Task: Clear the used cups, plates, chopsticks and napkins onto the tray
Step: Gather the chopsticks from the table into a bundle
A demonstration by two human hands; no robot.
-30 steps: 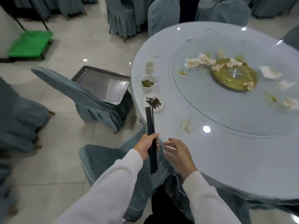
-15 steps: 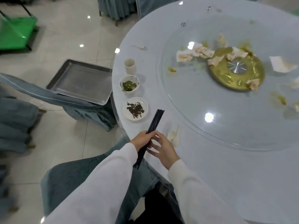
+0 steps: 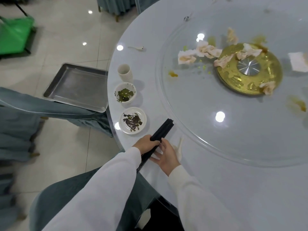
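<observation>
My left hand grips a bundle of black chopsticks over the table's near-left edge, tips pointing up and right. My right hand lies open beside it, fingers touching the bundle from the right. Just beyond stand a white plate with dark scraps, a white bowl with green leftovers and a white cup. An empty steel tray rests on a chair left of the table. Crumpled napkins lie on the glass turntable. A white spoon lies by my right hand.
A gold disc sits at the turntable's middle with more napkins on it; a flat napkin lies at the right. Another spoon rests near the far-left rim. Covered chairs stand to the left, a green cart behind.
The view has moved closer over the table. The chopstick bundle has tilted from upright to slanting right, and my right hand has come in against it.
</observation>
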